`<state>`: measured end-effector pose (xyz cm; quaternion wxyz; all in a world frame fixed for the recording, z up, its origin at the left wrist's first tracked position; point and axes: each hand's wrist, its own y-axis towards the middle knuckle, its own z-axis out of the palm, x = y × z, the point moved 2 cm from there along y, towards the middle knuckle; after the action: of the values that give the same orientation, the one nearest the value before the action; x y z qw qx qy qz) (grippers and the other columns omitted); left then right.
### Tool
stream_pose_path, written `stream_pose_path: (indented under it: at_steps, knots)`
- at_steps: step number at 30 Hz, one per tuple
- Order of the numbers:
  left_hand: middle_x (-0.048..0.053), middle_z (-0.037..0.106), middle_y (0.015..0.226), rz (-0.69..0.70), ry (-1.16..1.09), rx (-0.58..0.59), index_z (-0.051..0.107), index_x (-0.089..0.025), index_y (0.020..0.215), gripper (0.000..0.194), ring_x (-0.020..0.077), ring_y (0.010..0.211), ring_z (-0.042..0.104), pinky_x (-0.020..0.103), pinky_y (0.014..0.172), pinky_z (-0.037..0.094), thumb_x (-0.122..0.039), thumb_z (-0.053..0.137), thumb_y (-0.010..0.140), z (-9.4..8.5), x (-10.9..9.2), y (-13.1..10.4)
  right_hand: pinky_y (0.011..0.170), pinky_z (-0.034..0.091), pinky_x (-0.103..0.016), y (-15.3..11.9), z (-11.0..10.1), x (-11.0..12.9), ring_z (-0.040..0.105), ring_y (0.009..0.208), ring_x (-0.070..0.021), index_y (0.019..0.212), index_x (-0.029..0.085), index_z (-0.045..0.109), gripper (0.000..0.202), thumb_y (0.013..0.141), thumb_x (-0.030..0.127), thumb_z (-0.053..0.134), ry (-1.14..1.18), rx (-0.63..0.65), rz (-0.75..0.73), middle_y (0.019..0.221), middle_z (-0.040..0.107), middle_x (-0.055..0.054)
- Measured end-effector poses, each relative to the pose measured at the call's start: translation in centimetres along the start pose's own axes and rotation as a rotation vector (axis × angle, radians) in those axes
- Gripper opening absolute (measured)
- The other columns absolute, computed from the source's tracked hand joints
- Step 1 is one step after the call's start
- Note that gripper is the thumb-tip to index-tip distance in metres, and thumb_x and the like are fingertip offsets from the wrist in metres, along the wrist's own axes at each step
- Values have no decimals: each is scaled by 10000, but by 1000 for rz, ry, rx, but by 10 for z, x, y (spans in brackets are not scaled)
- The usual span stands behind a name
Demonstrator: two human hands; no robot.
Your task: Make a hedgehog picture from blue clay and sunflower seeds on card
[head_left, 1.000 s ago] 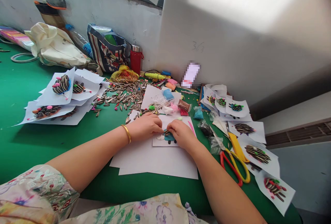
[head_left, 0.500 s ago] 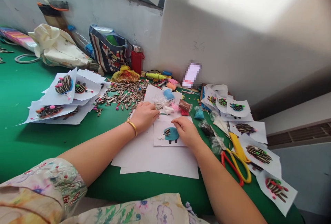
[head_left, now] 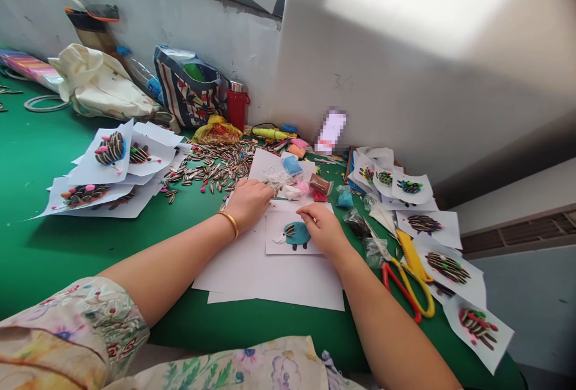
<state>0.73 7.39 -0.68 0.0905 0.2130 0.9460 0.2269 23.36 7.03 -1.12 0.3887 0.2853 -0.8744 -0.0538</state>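
Note:
On a small white card [head_left: 275, 242] lies a blue clay hedgehog [head_left: 302, 235] with a white face, dark feet and several striped sunflower seeds stuck on its back. My right hand [head_left: 326, 231] hovers at the hedgehog's upper right, thumb and fingertips pinched together; whatever is between them is too small to make out. My left hand [head_left: 248, 204] rests at the card's upper left, fingers curled in and their tips partly hidden. Beyond it, loose sunflower seeds [head_left: 218, 165] spread over the table. Bagged clay lies just past both hands, including a blue packet [head_left: 292, 165] and a brown packet [head_left: 320, 184].
Larger white sheets [head_left: 270, 282] lie beneath the card. Finished hedgehog cards are stacked at left [head_left: 85, 162] and along the right [head_left: 432, 222]. Scissors [head_left: 411, 288] with red and yellow handles lie beside my right forearm. A red bottle [head_left: 236, 107] and bags stand by the wall.
The view has shifted very slightly. Both hands keep nearly the same poses, and the hedgehog card stays in place.

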Motion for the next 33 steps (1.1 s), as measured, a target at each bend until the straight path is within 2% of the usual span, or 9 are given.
stream_pose_path:
  at_steps: [9, 13, 17, 21, 24, 27, 30, 33]
  knots:
    - [34, 727, 774, -89, -237, -117, 719, -212, 808, 156, 202, 766, 645, 337, 721, 415, -227, 585, 886, -7, 5, 1, 869, 478, -349, 0, 0, 2, 624, 944, -205, 963, 218, 691, 203, 948, 214, 488, 7, 1, -14, 948, 691, -58]
    - [31, 733, 799, 1, -341, -143, 715, -211, 840, 143, 183, 780, 652, 324, 745, 443, -220, 583, 894, -11, -7, -1, 847, 485, -348, -1, 1, 6, 627, 939, -208, 987, 222, 697, 181, 924, 243, 529, 56, -4, 20, 967, 703, -56]
    - [44, 734, 853, 132, -389, -149, 719, -223, 895, 190, 182, 830, 645, 345, 790, 456, -230, 534, 938, -18, -28, -5, 789, 499, -330, -1, 0, 17, 639, 894, -202, 1000, 216, 701, 193, 909, 328, 573, 205, 2, 84, 968, 713, -50]
    - [41, 734, 877, 165, -444, -155, 723, -238, 894, 224, 175, 831, 632, 348, 781, 447, -235, 510, 960, -24, -42, -8, 705, 504, -306, -1, 3, 27, 633, 768, -173, 885, 211, 685, 168, 869, 368, 627, 399, 53, 187, 826, 693, -16]
    - [34, 726, 881, 152, -528, -182, 709, -238, 1002, 185, 171, 817, 619, 328, 767, 451, -217, 534, 947, -25, -47, -10, 633, 498, -278, -1, 7, 30, 607, 685, -143, 894, 219, 633, 202, 803, 387, 700, 576, 32, 249, 759, 652, 17]
    - [26, 714, 874, 40, -601, -176, 655, -214, 1100, 209, 174, 832, 621, 318, 778, 460, -190, 565, 913, -24, -48, -11, 665, 525, -289, -2, 10, 31, 620, 711, -141, 1021, 240, 617, 286, 782, 367, 712, 685, 12, 237, 781, 651, 26]
    - [25, 694, 852, -36, -623, -120, 648, -200, 950, 93, 176, 818, 620, 307, 756, 462, -211, 576, 892, -24, -48, -12, 710, 556, -321, -2, 8, 31, 647, 723, -149, 943, 232, 629, 210, 796, 370, 686, 712, -21, 265, 779, 668, 14]
    - [23, 686, 815, -10, -626, -61, 650, -202, 854, 74, 179, 792, 620, 302, 720, 454, -268, 622, 874, -23, -48, -11, 688, 569, -330, -1, 5, 30, 665, 681, -159, 849, 222, 600, 189, 799, 385, 682, 728, -32, 306, 731, 674, 12]
